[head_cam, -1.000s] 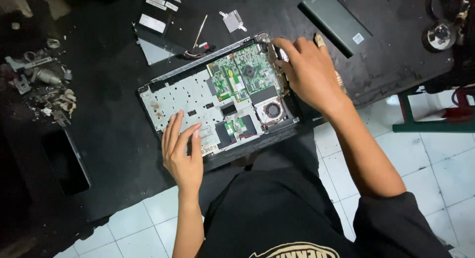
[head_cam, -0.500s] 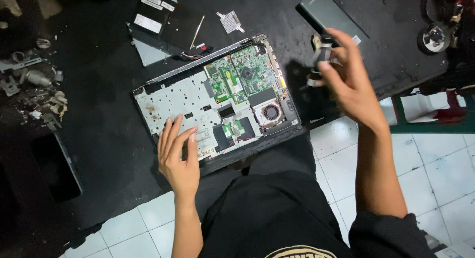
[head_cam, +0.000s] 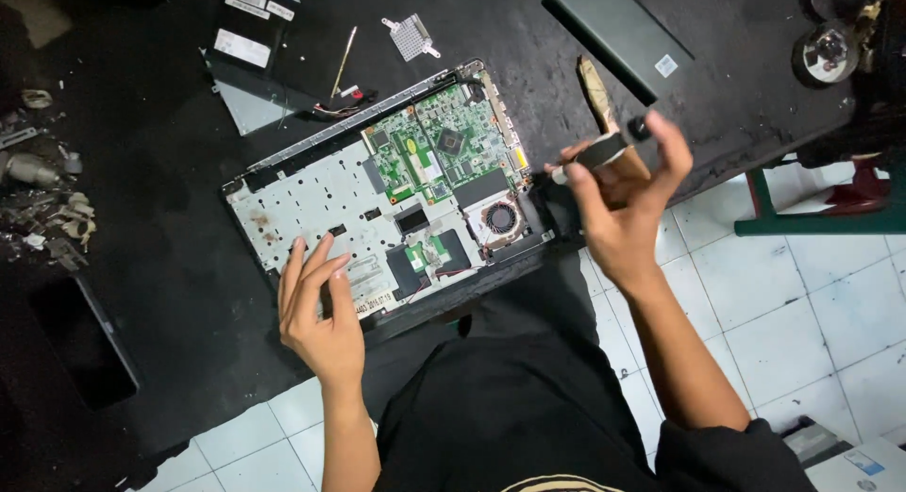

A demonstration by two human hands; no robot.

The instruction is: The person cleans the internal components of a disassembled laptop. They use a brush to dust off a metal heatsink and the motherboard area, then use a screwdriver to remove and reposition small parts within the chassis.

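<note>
Two hands were at work over an opened laptop base (head_cam: 377, 209) that lay tilted on the black tabletop (head_cam: 170, 294). The left hand (head_cam: 321, 308) rested flat on the grey metal plate near the front edge of the base, its fingers spread and slightly apart. The right hand (head_cam: 623, 204) was raised just beside the right end of the base, and it pinched a small dark part with a pale end (head_cam: 604, 150) between thumb and fingertips. Inside the base, a green circuit board (head_cam: 448, 143) sat next to a round cooling fan (head_cam: 500, 218).

Behind the base, a black flat unit with white rectangular labels (head_cam: 250, 44) lay at the far edge, and a small perforated metal bracket (head_cam: 411, 36) was near it. A long dark battery pack with a small white sticker (head_cam: 618, 34) lay diagonally at the top right. On the left side, a heap of grey scrap pieces (head_cam: 47, 200) covered the tabletop. White floor tiles (head_cam: 802, 294) showed below.
</note>
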